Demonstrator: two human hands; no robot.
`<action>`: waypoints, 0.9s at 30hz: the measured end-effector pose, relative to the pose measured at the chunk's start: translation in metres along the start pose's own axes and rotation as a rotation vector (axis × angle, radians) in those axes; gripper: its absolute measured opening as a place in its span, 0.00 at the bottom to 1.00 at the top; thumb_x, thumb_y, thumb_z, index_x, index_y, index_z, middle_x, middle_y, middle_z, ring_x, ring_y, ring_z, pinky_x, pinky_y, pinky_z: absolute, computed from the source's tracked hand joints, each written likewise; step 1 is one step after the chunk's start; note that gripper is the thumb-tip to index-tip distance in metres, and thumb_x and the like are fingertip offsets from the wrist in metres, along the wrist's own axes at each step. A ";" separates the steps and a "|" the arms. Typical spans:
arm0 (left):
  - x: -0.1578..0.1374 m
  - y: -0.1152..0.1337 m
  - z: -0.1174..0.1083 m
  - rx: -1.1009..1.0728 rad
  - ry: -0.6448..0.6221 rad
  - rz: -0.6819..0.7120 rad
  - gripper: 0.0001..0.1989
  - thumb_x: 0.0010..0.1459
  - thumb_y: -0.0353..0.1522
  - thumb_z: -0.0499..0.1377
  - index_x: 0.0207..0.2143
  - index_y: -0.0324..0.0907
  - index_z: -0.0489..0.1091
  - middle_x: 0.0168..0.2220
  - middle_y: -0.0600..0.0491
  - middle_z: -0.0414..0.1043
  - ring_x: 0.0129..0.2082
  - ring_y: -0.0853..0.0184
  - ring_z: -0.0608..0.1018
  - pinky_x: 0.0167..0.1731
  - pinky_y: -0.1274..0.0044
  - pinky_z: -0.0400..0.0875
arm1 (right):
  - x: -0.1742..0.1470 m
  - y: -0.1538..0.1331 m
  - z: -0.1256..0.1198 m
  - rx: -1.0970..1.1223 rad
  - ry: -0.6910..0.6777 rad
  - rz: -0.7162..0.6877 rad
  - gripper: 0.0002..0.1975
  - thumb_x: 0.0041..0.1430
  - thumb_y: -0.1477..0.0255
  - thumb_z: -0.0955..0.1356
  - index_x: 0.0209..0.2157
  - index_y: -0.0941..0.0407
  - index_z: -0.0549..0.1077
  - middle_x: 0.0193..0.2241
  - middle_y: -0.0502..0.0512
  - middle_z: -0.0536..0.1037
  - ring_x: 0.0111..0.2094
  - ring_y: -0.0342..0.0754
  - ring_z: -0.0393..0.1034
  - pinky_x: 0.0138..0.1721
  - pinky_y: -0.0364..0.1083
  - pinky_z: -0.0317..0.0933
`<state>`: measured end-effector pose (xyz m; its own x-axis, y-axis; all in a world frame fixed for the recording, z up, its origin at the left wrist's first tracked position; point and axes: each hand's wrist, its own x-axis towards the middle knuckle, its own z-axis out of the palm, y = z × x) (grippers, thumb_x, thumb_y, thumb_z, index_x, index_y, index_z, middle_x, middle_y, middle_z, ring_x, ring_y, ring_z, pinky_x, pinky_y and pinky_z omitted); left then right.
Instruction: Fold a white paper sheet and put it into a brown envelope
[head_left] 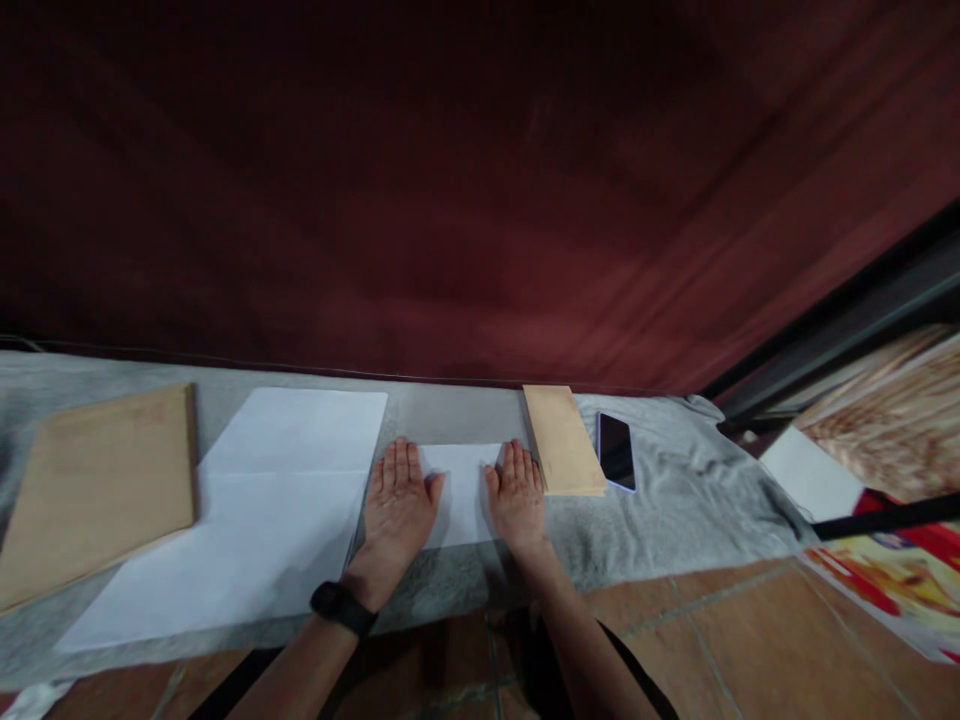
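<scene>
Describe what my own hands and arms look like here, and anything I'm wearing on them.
Your left hand and right hand are both ungloved, with four fingers and a thumb visible on each. A black band, apparently a watch, circles your left wrist; your right wrist has nothing on it. No sleeves cover the visible forearms.

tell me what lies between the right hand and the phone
In the head view, a narrow tan paper stack lies on the grey cloth between the right hand and the phone.
</scene>
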<state>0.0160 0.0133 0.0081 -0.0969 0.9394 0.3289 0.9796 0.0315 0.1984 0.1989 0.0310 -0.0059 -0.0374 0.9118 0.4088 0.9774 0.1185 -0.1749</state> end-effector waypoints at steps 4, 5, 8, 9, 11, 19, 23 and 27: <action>0.002 -0.001 0.000 -0.002 -0.016 -0.013 0.36 0.66 0.44 0.45 0.64 0.21 0.58 0.65 0.28 0.58 0.67 0.47 0.60 0.64 0.58 0.56 | 0.002 -0.001 -0.004 0.001 -0.047 0.021 0.28 0.72 0.63 0.58 0.66 0.66 0.60 0.64 0.70 0.64 0.65 0.60 0.58 0.63 0.58 0.54; 0.002 -0.001 -0.001 0.000 -0.019 -0.015 0.36 0.66 0.44 0.46 0.63 0.20 0.58 0.65 0.28 0.57 0.67 0.46 0.60 0.64 0.58 0.56 | 0.002 -0.002 -0.005 0.001 -0.055 0.026 0.28 0.72 0.63 0.58 0.66 0.66 0.60 0.64 0.70 0.63 0.65 0.59 0.58 0.63 0.57 0.54; 0.002 -0.001 0.000 0.018 -0.023 -0.015 0.36 0.66 0.43 0.46 0.63 0.20 0.58 0.65 0.28 0.57 0.67 0.46 0.61 0.64 0.58 0.57 | 0.002 -0.003 -0.006 0.003 -0.045 0.026 0.28 0.72 0.63 0.58 0.65 0.67 0.60 0.64 0.71 0.63 0.64 0.60 0.59 0.63 0.57 0.53; 0.002 -0.001 0.000 0.023 -0.026 -0.018 0.36 0.65 0.43 0.46 0.63 0.20 0.59 0.65 0.28 0.58 0.67 0.46 0.61 0.64 0.58 0.57 | 0.002 -0.004 -0.006 0.006 -0.032 0.022 0.29 0.72 0.63 0.57 0.65 0.67 0.60 0.64 0.71 0.63 0.64 0.60 0.59 0.63 0.58 0.53; 0.002 -0.002 0.000 0.026 -0.032 -0.023 0.36 0.65 0.43 0.46 0.63 0.20 0.59 0.65 0.28 0.57 0.67 0.46 0.61 0.64 0.58 0.57 | 0.001 -0.004 -0.006 0.016 -0.006 0.016 0.29 0.72 0.62 0.56 0.66 0.67 0.59 0.64 0.72 0.64 0.64 0.61 0.60 0.62 0.58 0.54; -0.002 0.010 -0.010 -0.042 0.007 0.204 0.30 0.67 0.38 0.44 0.65 0.28 0.58 0.67 0.36 0.58 0.69 0.54 0.58 0.66 0.60 0.56 | 0.005 -0.017 -0.023 0.110 -0.081 -0.126 0.27 0.74 0.64 0.53 0.66 0.63 0.59 0.68 0.64 0.56 0.69 0.56 0.47 0.66 0.58 0.50; -0.013 0.017 -0.005 -0.093 -0.039 0.397 0.28 0.66 0.30 0.44 0.67 0.32 0.56 0.67 0.41 0.59 0.69 0.59 0.59 0.66 0.63 0.57 | 0.004 -0.029 -0.026 0.250 -0.155 -0.223 0.25 0.74 0.65 0.52 0.65 0.58 0.63 0.66 0.59 0.61 0.69 0.51 0.50 0.67 0.56 0.51; -0.016 0.015 0.003 -0.060 -0.084 0.403 0.30 0.63 0.27 0.44 0.67 0.32 0.54 0.66 0.39 0.60 0.68 0.59 0.60 0.66 0.62 0.57 | 0.000 -0.037 -0.024 0.267 -0.203 -0.256 0.24 0.74 0.65 0.54 0.65 0.58 0.63 0.65 0.57 0.64 0.68 0.50 0.53 0.68 0.54 0.48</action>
<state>0.0327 -0.0002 0.0026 0.3092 0.8973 0.3151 0.9241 -0.3618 0.1234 0.1679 0.0177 0.0220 -0.3385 0.8953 0.2896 0.8438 0.4250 -0.3275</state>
